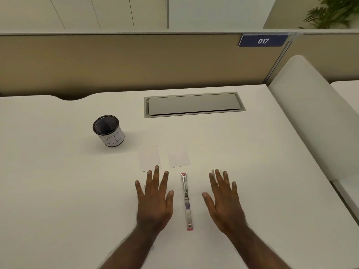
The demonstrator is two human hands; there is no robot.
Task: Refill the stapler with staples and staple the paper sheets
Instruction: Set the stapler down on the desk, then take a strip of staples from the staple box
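Two bare forearms reach in from the near edge, and both hands lie flat, palms down, on the white surface [58, 191]. The left hand [154, 199] has its fingers [156, 177] spread and holds nothing; the right hand [223, 200] is likewise splayed and empty. Between them lies the silver metal stapler with pink ends [186, 202], opened out flat, its long axis running straight away from the person. Just beyond the left fingertips lie two small white paper sheets [149, 159] side by side, apart from each other. A small pale object [213, 173] touches the right fingertips; what it is cannot be told. Farther off, beyond and left of the left fingers, stands a black mesh cup wrapped in white paper [108, 131]. A grey recessed cable hatch [194, 104] sits well beyond both hands.
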